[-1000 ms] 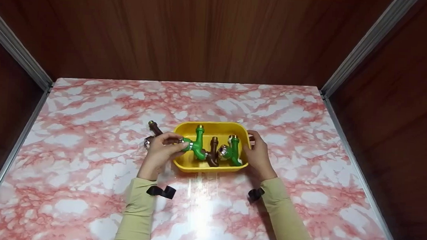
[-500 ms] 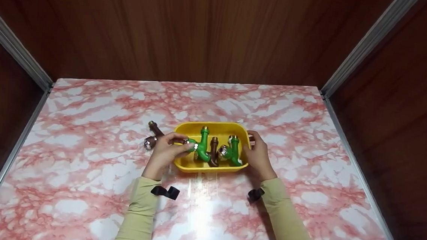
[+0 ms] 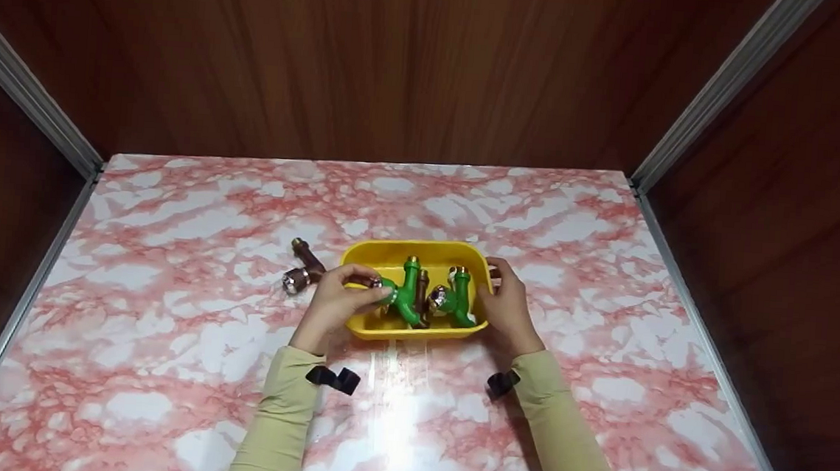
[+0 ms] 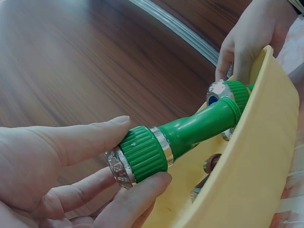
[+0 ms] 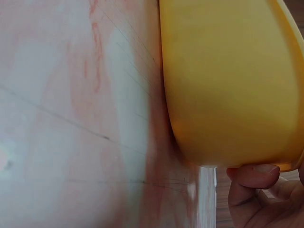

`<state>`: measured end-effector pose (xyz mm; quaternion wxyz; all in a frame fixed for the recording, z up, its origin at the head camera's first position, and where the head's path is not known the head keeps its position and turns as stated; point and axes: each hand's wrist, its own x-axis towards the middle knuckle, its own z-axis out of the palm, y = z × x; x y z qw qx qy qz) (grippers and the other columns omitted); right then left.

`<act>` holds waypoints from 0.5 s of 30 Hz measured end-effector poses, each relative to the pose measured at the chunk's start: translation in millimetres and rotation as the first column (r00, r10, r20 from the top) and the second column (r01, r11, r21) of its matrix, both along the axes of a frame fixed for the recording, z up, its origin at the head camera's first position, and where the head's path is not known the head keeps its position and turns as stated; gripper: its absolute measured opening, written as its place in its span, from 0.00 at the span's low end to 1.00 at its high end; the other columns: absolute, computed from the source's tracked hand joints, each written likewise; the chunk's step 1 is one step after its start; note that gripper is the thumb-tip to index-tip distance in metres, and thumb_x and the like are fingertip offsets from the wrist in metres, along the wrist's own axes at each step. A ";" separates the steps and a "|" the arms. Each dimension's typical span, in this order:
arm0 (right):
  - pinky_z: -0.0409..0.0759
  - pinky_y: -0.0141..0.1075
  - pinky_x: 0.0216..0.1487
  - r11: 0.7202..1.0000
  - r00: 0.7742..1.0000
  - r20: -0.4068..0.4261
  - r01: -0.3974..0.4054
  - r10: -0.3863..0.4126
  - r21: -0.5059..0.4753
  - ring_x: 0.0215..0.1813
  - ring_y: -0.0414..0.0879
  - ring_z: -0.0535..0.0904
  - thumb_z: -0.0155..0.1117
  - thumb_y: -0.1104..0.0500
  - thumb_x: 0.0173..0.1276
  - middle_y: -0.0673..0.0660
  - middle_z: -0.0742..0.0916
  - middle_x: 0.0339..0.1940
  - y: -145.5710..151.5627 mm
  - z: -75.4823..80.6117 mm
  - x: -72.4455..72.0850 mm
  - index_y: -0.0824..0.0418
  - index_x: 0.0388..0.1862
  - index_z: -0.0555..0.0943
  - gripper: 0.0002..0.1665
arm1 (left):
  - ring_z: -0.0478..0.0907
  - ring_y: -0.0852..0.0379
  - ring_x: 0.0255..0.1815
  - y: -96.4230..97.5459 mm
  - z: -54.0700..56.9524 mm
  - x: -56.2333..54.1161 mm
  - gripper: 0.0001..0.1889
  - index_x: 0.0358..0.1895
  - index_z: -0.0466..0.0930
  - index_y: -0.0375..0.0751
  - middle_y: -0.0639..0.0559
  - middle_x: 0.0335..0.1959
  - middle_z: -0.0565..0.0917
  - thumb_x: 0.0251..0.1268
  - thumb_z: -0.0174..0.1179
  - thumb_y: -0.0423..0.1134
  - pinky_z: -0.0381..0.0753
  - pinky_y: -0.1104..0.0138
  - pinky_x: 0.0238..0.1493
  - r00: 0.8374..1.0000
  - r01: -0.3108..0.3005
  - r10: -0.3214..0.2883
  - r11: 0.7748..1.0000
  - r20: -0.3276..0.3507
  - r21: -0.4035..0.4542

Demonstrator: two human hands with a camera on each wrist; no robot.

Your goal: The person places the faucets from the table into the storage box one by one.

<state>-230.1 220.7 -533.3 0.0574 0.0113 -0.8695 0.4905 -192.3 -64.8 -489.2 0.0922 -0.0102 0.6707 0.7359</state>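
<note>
My left hand (image 3: 340, 301) pinches a green tap (image 4: 142, 152) by its ribbed knob end, between thumb and fingers. The tap hangs over the left half of a yellow tub (image 3: 384, 332), its brass-tipped end pointing away from me. Inside the tub, a second green tap (image 3: 461, 297) lies at the right, and a brown tap (image 3: 423, 284) is partly hidden behind the held one. At the tub's right end, my right hand (image 3: 510, 304) grips the rim, thumb and fingers on the wall. Another brown tap (image 3: 307, 261) lies on the table just left of the tub.
The table (image 3: 186, 308) has a red and white marbled top. Dark wood panels (image 3: 373, 62) stand at the back and both sides, joined by metal strips (image 3: 726, 87). Black straps (image 3: 334, 379) sit on the wrists.
My left hand has moved right and slightly toward me, carrying the green tap farther over the tub and in front of the brown one. The right hand and tub stay put.
</note>
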 end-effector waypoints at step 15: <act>0.80 0.43 0.42 1.000 1.000 -0.008 0.003 -0.003 -0.003 0.45 0.55 0.77 0.60 0.70 0.65 0.63 0.81 0.46 -0.4 0.7 0.5 0.63 0.59 0.73 0.23 | 0.77 0.50 0.36 13.3 -10.1 -2.8 0.17 0.42 0.79 0.31 0.40 0.39 0.77 0.48 0.73 0.29 0.85 0.54 0.41 1.000 -0.008 0.008 1.000 0.022 -0.023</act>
